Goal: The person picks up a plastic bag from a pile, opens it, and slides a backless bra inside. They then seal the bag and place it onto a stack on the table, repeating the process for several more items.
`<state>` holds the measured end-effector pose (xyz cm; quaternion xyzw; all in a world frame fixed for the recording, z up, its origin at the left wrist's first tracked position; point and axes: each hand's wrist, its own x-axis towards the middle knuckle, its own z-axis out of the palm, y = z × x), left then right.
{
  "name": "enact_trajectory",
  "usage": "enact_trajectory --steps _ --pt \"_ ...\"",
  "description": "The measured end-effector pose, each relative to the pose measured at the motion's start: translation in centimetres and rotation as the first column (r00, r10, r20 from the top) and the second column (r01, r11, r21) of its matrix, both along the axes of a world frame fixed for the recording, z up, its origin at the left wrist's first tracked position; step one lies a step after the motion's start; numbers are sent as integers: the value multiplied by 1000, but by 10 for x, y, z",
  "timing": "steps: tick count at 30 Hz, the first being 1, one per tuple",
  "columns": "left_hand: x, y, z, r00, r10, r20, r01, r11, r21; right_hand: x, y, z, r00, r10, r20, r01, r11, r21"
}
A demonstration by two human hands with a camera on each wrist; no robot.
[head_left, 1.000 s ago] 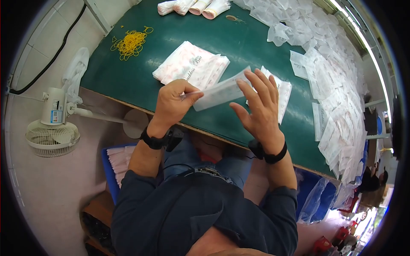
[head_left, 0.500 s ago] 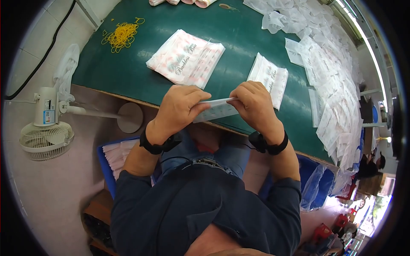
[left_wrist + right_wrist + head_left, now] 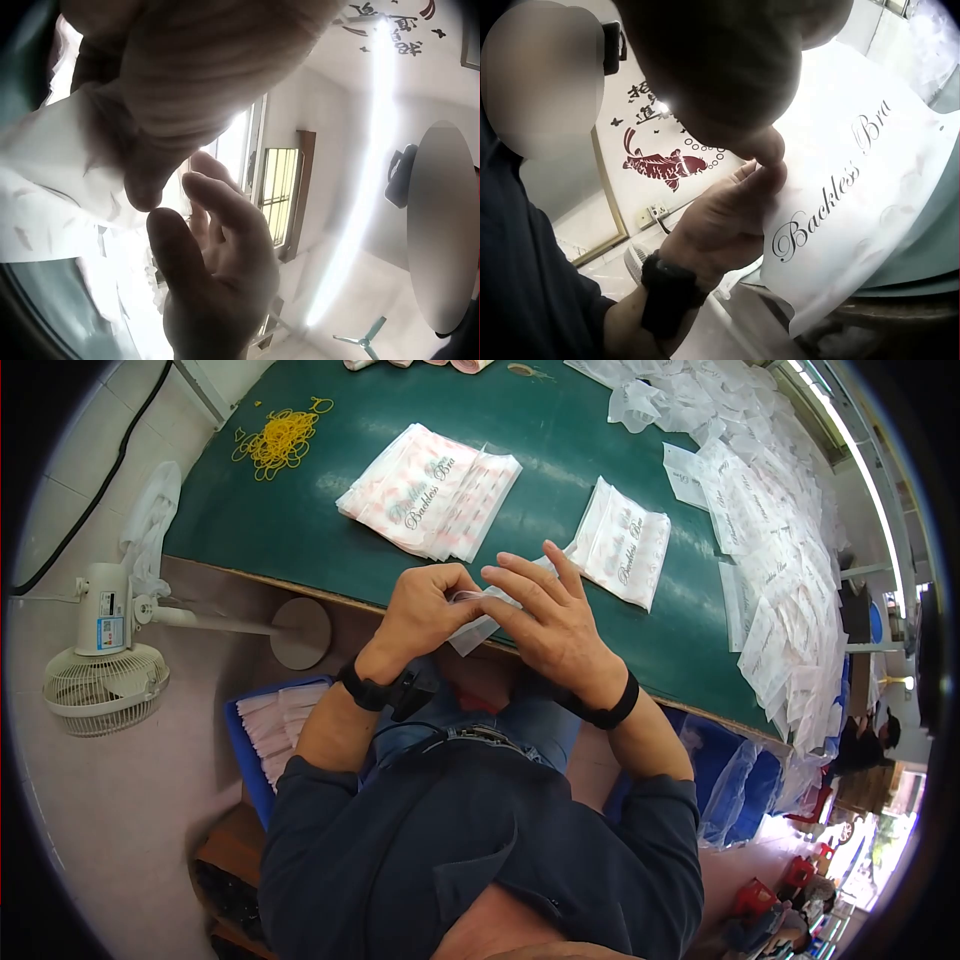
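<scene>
A thin white printed bag point(image 3: 472, 637) is held over the table's front edge. My left hand point(image 3: 422, 612) pinches it by one edge, thumb against fingers. My right hand point(image 3: 558, 628) lies across the bag, fingers extended and spread, its fingertips close to the left ones. The right wrist view shows "Backless Bra" lettering on the bag point(image 3: 840, 187), with the left hand point(image 3: 724, 217) gripping its edge. In the left wrist view the right hand point(image 3: 221, 262) has thumb and index finger apart, near the left thumb; the bag point(image 3: 52, 199) spreads out beyond.
On the green table point(image 3: 540, 470) lie a larger bag stack point(image 3: 425, 495) and a smaller one point(image 3: 625, 545). Yellow rubber bands point(image 3: 277, 445) are at the left, and a large pile of loose bags point(image 3: 775, 560) covers the right. A fan point(image 3: 107, 690) stands left of the table.
Both hands came together on the bag, then the right fingers loosened from their pinch and spread over it. The left hand keeps hold. The head view has shifted slightly.
</scene>
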<state>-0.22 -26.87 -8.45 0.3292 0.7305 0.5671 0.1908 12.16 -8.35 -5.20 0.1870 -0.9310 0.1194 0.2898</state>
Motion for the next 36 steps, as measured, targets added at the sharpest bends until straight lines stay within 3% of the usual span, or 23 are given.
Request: enact_trajectory --steps 18,22,25,29,34,36 --pt "12 8 -7 1000 5 -2 -5 997 -77 7 -4 -13 999 7 48 -6 1000 -22" --pt "15 11 -6 999 19 -46 -22 997 -70 7 -5 -17 996 -58 62 61 997 -42" --pt "17 12 -5 997 15 -74 -20 998 -63 9 -2 -14 985 -84 152 100 990 -99" --pt "21 10 -1 995 -3 -95 -7 995 -101 13 4 -13 947 -116 298 135 990 -43" --pt "20 7 1 995 -69 -74 62 994 -94 12 11 -1 964 -128 234 150 986 -78" --pt "18 6 2 990 -134 -50 128 985 -115 9 19 -7 952 -113 286 119 993 -2"
